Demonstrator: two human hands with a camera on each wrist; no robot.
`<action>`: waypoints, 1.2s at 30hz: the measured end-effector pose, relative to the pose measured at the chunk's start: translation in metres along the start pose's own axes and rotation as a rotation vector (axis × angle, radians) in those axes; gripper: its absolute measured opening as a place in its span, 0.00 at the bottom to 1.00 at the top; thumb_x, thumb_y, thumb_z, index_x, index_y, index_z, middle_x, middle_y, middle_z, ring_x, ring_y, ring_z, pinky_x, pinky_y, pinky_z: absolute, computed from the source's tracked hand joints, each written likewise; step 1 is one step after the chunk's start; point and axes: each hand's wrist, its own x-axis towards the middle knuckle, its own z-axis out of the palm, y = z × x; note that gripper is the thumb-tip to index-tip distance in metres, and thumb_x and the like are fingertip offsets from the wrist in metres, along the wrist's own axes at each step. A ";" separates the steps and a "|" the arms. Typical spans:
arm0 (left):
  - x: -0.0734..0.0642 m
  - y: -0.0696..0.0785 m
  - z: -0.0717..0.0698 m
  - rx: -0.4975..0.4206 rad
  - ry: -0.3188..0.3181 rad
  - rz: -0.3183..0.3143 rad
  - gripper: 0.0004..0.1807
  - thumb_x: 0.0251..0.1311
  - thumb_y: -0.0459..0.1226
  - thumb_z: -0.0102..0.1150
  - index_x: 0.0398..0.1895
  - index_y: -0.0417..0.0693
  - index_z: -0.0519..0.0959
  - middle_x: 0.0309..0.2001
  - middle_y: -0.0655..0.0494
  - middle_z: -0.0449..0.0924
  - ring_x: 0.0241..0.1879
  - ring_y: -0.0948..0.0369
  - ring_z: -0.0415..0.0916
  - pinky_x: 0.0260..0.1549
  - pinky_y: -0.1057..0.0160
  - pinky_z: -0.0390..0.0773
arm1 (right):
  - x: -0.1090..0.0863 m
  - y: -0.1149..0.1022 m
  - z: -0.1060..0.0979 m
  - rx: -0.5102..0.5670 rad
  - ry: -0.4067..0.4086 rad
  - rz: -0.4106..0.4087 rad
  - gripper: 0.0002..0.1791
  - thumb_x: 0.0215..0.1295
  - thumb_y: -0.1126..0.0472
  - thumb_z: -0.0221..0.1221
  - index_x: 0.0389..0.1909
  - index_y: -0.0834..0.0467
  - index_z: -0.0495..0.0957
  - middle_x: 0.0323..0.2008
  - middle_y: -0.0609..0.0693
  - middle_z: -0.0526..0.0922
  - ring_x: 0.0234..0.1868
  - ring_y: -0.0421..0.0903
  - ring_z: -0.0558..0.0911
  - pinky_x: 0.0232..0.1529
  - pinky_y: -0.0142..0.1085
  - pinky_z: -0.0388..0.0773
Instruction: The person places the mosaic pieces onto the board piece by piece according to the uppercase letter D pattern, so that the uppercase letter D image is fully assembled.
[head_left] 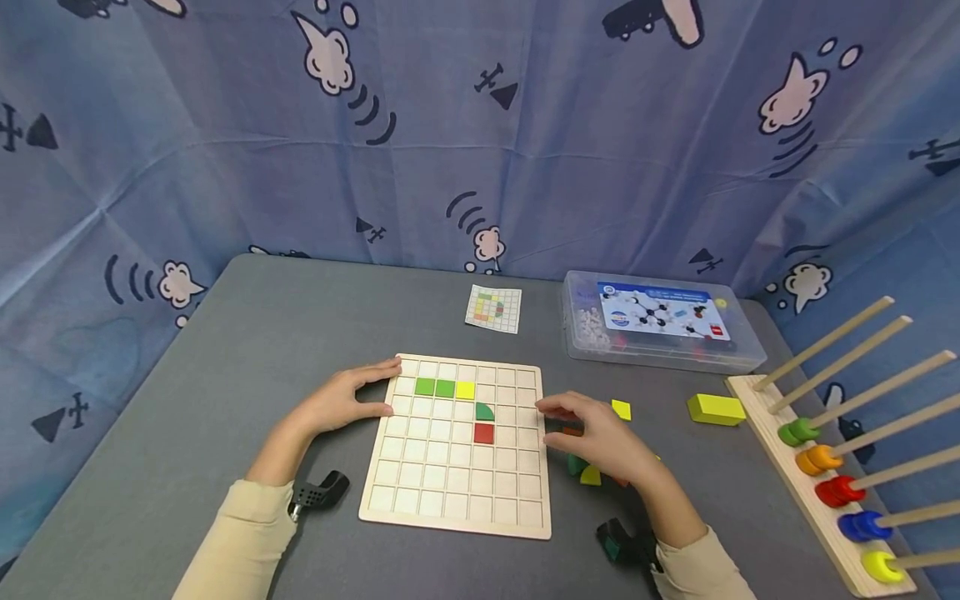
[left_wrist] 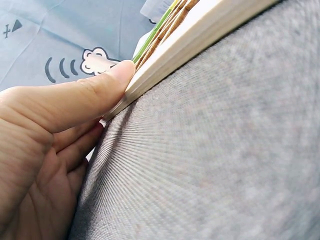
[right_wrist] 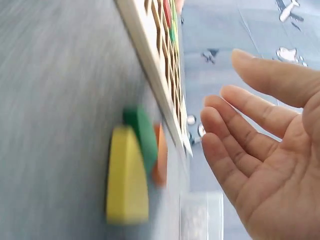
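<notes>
A light wooden grid board lies on the grey table. Along its second row sit two green squares and a yellow square; lower right of them are a green quarter-round piece and a red square. My left hand touches the board's left edge, thumb tip against the side and fingers toward the top corner. At the right edge hovers my right hand, fingers loosely bent, nothing between them. Loose pieces lie partly hidden under it: yellow, green and orange.
A printed pattern card lies behind the board. Further right is a clear plastic case with a molecule label. A yellow block sits near a wooden peg stand with coloured rings. Another yellow piece lies beyond the right hand.
</notes>
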 end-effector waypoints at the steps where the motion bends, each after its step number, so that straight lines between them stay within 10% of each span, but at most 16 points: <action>1: 0.000 0.000 0.000 0.002 0.000 0.001 0.37 0.54 0.46 0.66 0.67 0.44 0.67 0.71 0.51 0.59 0.71 0.46 0.53 0.65 0.42 0.58 | -0.003 0.003 -0.002 -0.001 0.003 0.006 0.22 0.60 0.59 0.64 0.56 0.60 0.76 0.52 0.53 0.79 0.54 0.53 0.78 0.54 0.50 0.75; 36: 0.001 -0.003 0.000 -0.020 -0.001 -0.012 0.36 0.54 0.47 0.66 0.66 0.46 0.69 0.71 0.53 0.59 0.72 0.47 0.52 0.66 0.42 0.57 | -0.028 0.013 0.000 -0.283 -0.036 0.015 0.16 0.52 0.71 0.66 0.42 0.55 0.82 0.40 0.43 0.78 0.42 0.42 0.78 0.43 0.39 0.78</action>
